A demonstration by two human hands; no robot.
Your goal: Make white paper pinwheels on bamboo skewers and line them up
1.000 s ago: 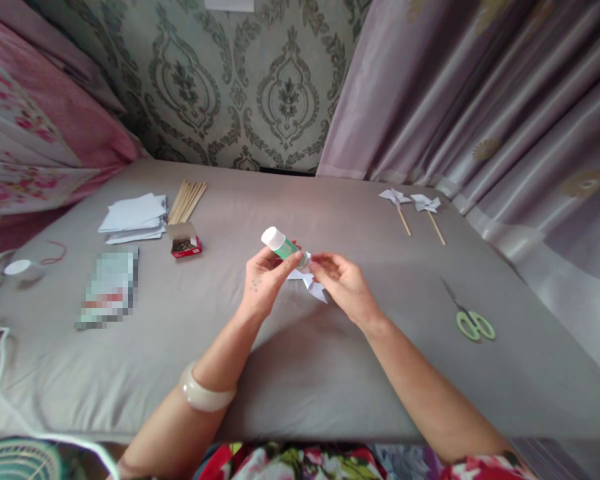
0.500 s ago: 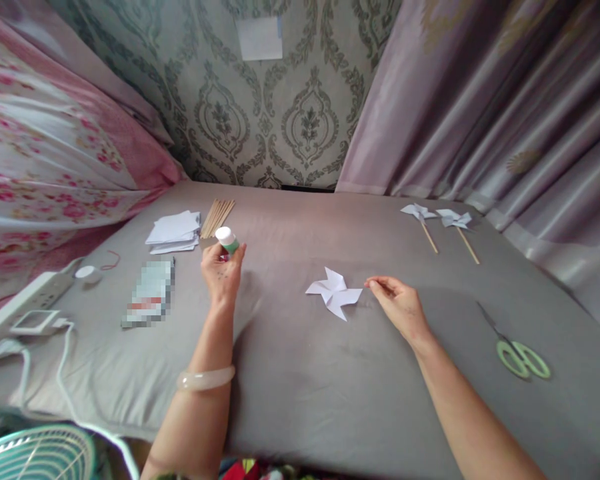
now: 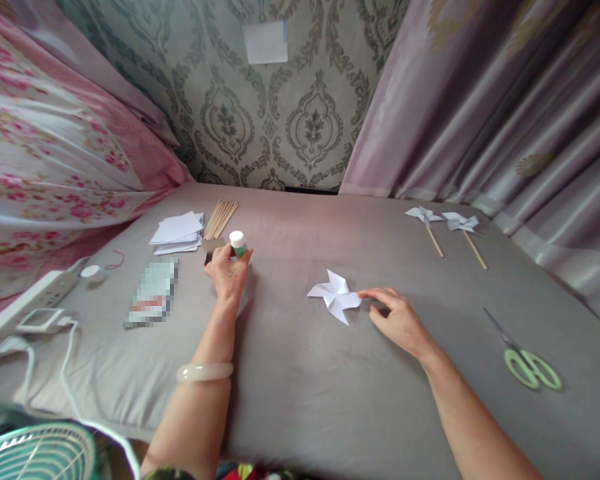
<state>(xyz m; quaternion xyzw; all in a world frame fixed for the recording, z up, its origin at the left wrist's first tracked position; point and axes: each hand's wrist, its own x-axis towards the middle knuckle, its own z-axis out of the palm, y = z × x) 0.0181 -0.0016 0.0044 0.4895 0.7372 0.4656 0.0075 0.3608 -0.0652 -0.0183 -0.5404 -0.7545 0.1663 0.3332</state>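
My left hand (image 3: 230,273) is closed around a glue stick (image 3: 238,244) with a white cap and green label, held upright beside the small box (image 3: 214,247), which the hand partly covers. A folded white paper pinwheel (image 3: 336,295) lies flat at the middle of the bed-like surface. At its right blade, my right hand (image 3: 397,317) rests with fingers stretched out and thumb apart; a fingertip appears to touch the paper. Nothing is held in that hand.
Back left are stacked paper sheets (image 3: 177,229) and several wooden sticks (image 3: 222,220). A blurred packet (image 3: 153,293) lies left, near a power strip (image 3: 45,297). Scissors (image 3: 525,360) lie right. Two pinwheels on sticks (image 3: 423,215) lie back right. A fan (image 3: 40,453) stands front left.
The pinwheel, earlier between both hands, now lies on the surface. My left hand has carried the glue stick left to the box. My right thumb has moved away from the blade.
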